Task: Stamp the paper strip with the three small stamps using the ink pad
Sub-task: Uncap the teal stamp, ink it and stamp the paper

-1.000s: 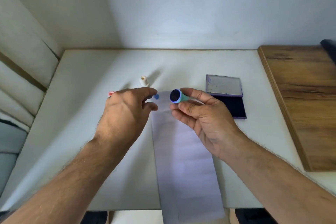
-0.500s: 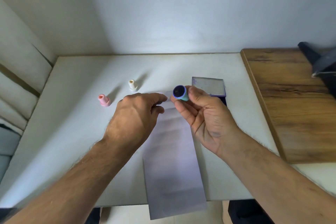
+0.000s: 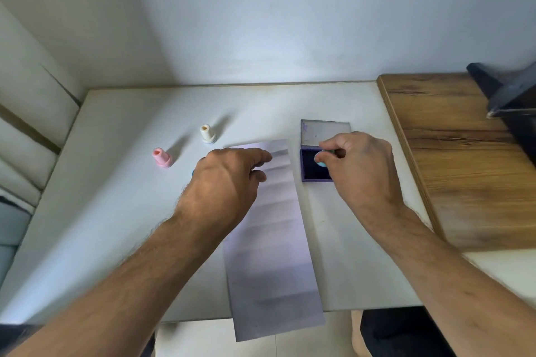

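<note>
A long white paper strip (image 3: 275, 255) lies lengthwise down the middle of the white table (image 3: 116, 211), its near end hanging over the front edge. My right hand (image 3: 356, 165) pinches a small teal stamp (image 3: 321, 164) and holds it face down on the dark pad of the open ink pad (image 3: 310, 169), right of the strip. My left hand (image 3: 229, 180) hovers over the strip's far left corner, fingers loosely curled, holding nothing that shows. A pink stamp (image 3: 161, 157) and a white stamp (image 3: 207, 133) stand upright to the left.
A wooden board (image 3: 464, 159) covers the table's right side, with a dark object (image 3: 510, 101) at its far end. A small blue bit (image 3: 193, 173) peeks out beside my left hand. Walls close the back and left.
My right hand turned the teal stamp from face-up near the strip and carried it right, down onto the ink pad. My left hand stayed over the strip's far end.
</note>
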